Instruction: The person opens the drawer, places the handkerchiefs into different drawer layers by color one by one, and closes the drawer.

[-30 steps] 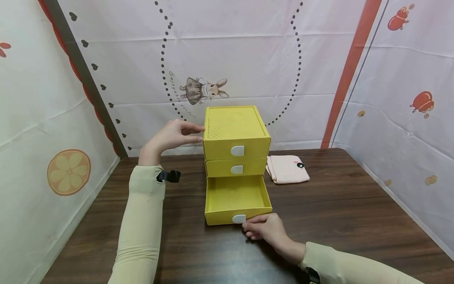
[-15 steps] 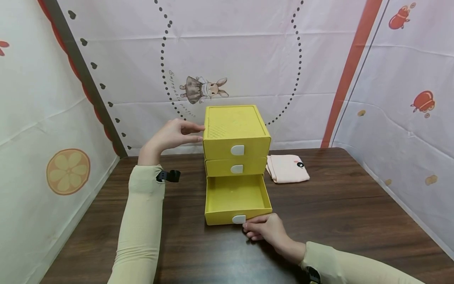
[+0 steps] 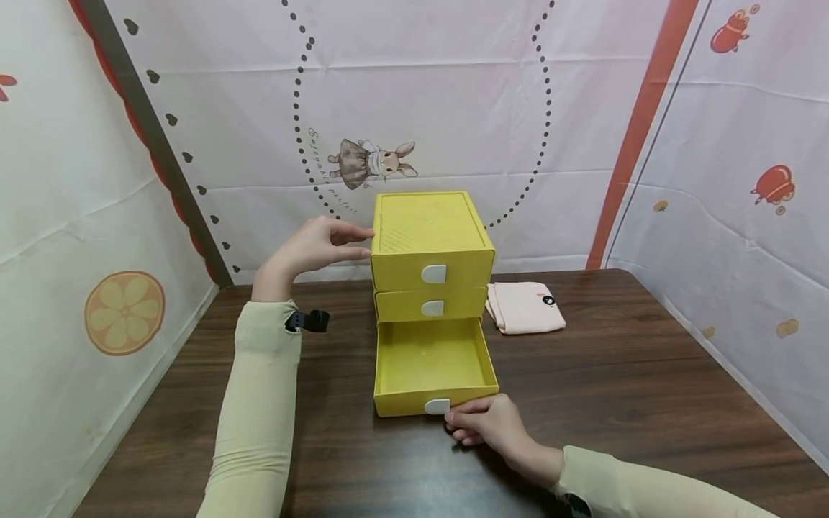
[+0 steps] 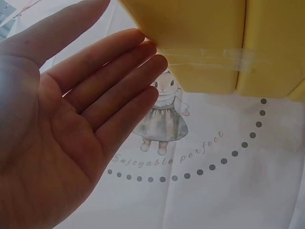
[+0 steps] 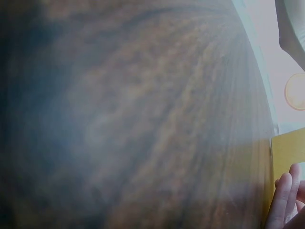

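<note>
A yellow three-drawer box (image 3: 430, 223) stands on the table, its bottom drawer (image 3: 427, 360) pulled out with nothing inside. My right hand (image 3: 495, 430) pinches the white drawer handle (image 3: 437, 406) on that drawer's front, from its right side. In the right wrist view only some fingers (image 5: 281, 200) show, against the yellow drawer front. My left hand (image 3: 314, 248) has its straight fingertips at the box's left side, near the top. The left wrist view shows that palm flat, its fingers reaching to the yellow side wall (image 4: 190, 43). The upper two drawers are pushed in.
A folded pink cloth (image 3: 526, 308) with a small dark round spot lies just right of the box. Behind the dark wooden table (image 3: 622, 374) hangs a printed white curtain (image 3: 453, 108), which also runs along both sides.
The bottom drawer has come out slightly further toward me, and my right hand has moved with it. The left hand stays at the box's side.
</note>
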`<state>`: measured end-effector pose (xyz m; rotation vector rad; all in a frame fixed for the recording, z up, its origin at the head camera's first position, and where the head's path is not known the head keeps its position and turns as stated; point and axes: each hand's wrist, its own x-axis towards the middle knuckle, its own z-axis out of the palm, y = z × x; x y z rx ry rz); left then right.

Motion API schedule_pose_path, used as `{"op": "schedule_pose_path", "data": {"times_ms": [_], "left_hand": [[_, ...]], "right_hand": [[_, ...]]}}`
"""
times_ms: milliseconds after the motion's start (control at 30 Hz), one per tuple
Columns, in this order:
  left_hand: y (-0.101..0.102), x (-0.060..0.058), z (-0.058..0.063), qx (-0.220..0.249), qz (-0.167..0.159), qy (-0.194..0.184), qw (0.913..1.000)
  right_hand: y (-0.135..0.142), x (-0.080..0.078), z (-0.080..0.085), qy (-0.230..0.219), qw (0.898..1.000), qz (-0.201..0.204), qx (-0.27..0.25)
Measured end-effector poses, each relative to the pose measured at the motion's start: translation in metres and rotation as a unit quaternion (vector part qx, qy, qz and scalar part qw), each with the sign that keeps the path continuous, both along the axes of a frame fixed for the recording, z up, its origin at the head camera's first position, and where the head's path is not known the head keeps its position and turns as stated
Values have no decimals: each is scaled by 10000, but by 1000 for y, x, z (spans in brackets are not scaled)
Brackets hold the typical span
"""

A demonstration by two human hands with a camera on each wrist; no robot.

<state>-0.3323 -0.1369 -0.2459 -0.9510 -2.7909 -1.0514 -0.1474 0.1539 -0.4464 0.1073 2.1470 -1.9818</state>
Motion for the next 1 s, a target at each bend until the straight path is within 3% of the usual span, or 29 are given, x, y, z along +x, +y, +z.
{"op": "schedule_pose_path", "data": {"times_ms": [300, 633, 1000], "left_hand": [[0, 0, 2, 8, -43, 45, 10000], [0, 1, 1, -1, -21, 19, 10000], [1, 1, 0, 48, -64, -20, 10000]], "right_hand": [[1, -1, 3, 15, 9999, 155, -13], [18, -1, 5, -79, 9939, 1049, 325], [46, -6, 19, -452, 9765, 1919, 875]]}}
